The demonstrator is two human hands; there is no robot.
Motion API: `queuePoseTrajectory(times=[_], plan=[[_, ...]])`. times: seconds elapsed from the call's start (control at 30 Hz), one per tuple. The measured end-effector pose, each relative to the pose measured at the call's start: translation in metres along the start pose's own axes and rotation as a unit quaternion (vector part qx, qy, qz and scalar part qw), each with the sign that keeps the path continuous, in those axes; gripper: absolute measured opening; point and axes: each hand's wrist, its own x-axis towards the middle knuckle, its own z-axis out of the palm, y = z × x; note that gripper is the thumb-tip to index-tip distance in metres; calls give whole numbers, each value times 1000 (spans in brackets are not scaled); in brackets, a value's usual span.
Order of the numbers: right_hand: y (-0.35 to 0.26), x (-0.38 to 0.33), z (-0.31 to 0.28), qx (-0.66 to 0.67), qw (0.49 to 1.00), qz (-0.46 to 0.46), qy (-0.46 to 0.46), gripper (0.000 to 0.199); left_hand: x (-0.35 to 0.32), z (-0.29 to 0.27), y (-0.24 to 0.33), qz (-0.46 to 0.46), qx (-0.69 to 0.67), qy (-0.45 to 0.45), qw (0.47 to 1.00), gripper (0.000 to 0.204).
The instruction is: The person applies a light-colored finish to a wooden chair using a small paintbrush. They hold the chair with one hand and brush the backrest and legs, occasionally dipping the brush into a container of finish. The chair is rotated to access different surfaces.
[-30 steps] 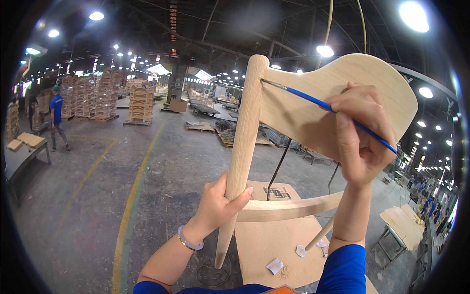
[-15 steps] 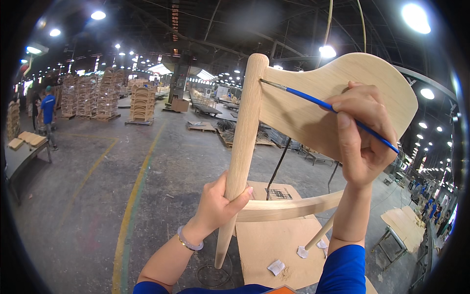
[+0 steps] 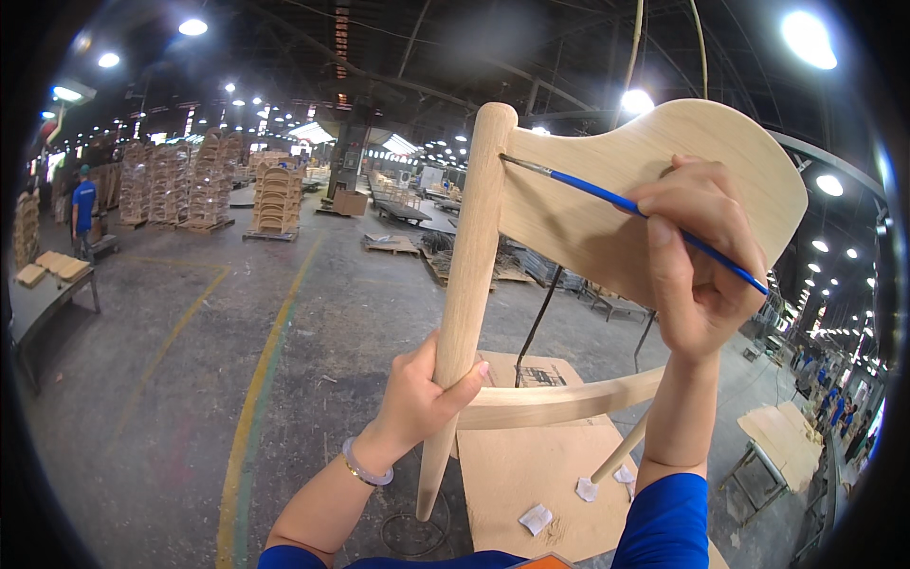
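Observation:
A pale wooden chair frame [image 3: 471, 232] stands tilted in front of me, with a round post on its left and a broad curved backrest [image 3: 588, 161] joined to it. My left hand [image 3: 431, 389] is wrapped round the lower part of the post, its thumb across the front. In my right hand [image 3: 701, 247] a thin blue-handled paintbrush [image 3: 607, 194] is pinched between thumb and fingers. The dark bristle tip touches the post near its joint with the backrest. Below, a curved wooden rail [image 3: 559, 402] runs right from the post.
Under the chair lies a brown board [image 3: 540, 465] with crumpled white pads [image 3: 536, 519] on it. A low table with a sheet [image 3: 782, 446] stands right. Stacked chair parts [image 3: 275, 199] rise at the back left. A person in blue [image 3: 83, 211] is far left, near a bench [image 3: 52, 294].
My hands and the brush have barely moved; the tip stays at the joint. The distant person in blue has shifted slightly left.

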Motion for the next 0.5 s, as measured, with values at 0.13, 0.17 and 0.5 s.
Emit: queuePoseTrajectory(times=[0.13, 0.17, 0.5], plan=[[2, 0, 3, 7, 1000, -3, 11, 20, 2, -2, -1, -1, 1, -1, 1000, 31], [2, 1, 3, 2, 1000, -3, 5, 20, 2, -3, -1, -5, 8, -2, 1000, 32], [-14, -10, 15, 7, 1000, -2, 4, 21, -19, -9, -10, -25, 0, 14, 1000, 34]])
